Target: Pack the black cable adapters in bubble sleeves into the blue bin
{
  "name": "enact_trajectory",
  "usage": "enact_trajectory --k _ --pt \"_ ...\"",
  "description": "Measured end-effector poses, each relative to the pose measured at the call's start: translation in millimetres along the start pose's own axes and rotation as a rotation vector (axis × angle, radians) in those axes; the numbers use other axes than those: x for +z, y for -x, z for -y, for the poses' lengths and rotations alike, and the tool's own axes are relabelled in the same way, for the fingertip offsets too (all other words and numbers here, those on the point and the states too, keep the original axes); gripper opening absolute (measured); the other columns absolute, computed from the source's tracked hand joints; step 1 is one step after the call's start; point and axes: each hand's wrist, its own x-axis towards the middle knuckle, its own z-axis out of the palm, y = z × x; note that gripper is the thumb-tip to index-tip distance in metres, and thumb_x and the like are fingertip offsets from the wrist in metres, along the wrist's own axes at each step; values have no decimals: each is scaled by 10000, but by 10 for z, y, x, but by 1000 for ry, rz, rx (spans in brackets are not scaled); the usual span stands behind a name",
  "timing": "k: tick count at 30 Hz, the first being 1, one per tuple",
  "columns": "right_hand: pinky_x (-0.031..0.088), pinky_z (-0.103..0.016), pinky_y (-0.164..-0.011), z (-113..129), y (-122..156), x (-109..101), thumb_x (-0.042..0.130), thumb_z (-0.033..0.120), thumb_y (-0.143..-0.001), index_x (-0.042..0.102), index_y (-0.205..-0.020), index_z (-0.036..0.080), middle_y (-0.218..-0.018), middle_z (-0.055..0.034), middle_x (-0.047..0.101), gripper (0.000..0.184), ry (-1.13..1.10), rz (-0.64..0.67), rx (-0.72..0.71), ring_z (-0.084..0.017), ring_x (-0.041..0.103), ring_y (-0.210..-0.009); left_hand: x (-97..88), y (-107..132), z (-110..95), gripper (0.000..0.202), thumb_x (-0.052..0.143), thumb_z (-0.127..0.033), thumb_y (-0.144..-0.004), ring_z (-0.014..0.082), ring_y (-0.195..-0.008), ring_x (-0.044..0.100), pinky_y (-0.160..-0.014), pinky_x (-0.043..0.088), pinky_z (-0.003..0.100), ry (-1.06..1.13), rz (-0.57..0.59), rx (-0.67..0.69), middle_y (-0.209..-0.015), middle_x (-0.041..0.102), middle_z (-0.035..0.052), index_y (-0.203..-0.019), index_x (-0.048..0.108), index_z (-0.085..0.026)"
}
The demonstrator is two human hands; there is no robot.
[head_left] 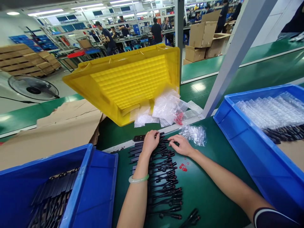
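A long row of black cable assemblies (pixel 166 191), flat dark boxes with leads and connector ends, lies on the green work surface (pixel 209 177). My left hand (pixel 151 142) is closed over a cable assembly at the far end of the row, its fingertips partly hidden. Just to the right, my right hand (pixel 181 145) has thumb and forefinger curled in at a connector end of that assembly. Several small red rings (pixel 183 167) are scattered below my right hand. Behind it lies a heap of clear plastic bags (pixel 194 134).
A blue bin (pixel 80 186) with more cable assemblies stands left; another blue bin (pixel 239 126) at right holds bubble-wrapped ones. A tilted yellow tray (pixel 133 82) and bubble bags (pixel 166 107) are behind. A grey post (pixel 228 69) rises at right. Cardboard (pixel 71 126) lies left.
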Motion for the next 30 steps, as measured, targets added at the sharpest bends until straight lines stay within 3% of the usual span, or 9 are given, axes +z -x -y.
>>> enact_trajectory --k 5,9,14,17,22,26,30 --pt "449 -389 -884 -8 -11 5 521 175 -868 636 -1010 196 -1013 -65 701 184 11 41 -11 -218 604 -996 -14 0 -7 189 463 -201 -859 234 -830 596 -818 457 375 16 12 2 -865 658 86 -867 647 -164" --pt "462 -385 -867 -13 -23 7 548 168 -856 629 -1038 192 -943 -52 705 200 20 25 -10 -221 590 -954 -94 6 -82 155 489 -241 -852 235 -851 576 -830 439 374 35 63 26 -850 635 74 -827 623 -168" --pt "470 -384 -832 -64 -35 27 536 159 -868 650 -945 179 -891 -67 691 139 43 -32 17 -221 583 -884 -217 27 -195 230 712 -384 -716 186 -763 544 -721 426 285 78 331 154 -749 575 -4 -703 580 -196" --pt "475 -363 -821 -101 -48 30 522 141 -875 651 -918 188 -888 -55 694 145 40 -71 62 -213 590 -881 -246 44 -207 227 781 -330 -628 179 -692 519 -634 390 273 52 452 146 -723 526 -12 -685 605 -199" --pt "475 -335 -799 -112 -61 22 526 122 -865 657 -882 191 -846 -35 698 149 24 -88 109 -202 593 -858 -279 58 -188 92 690 -176 -653 182 -690 514 -653 389 297 46 510 72 -760 512 3 -725 640 -205" --pt "466 -322 -792 -107 -64 25 529 120 -865 661 -874 193 -850 -28 700 151 17 -83 128 -194 586 -845 -367 83 -181 89 605 -227 -739 182 -777 562 -711 453 301 155 537 53 -828 575 15 -817 580 -193" --pt "458 -305 -776 -116 -72 28 528 121 -868 664 -877 191 -837 -27 696 154 16 -74 145 -185 583 -827 -467 114 -179 260 585 -394 -797 171 -734 588 -605 488 279 532 609 -95 -804 587 11 -943 510 -192"
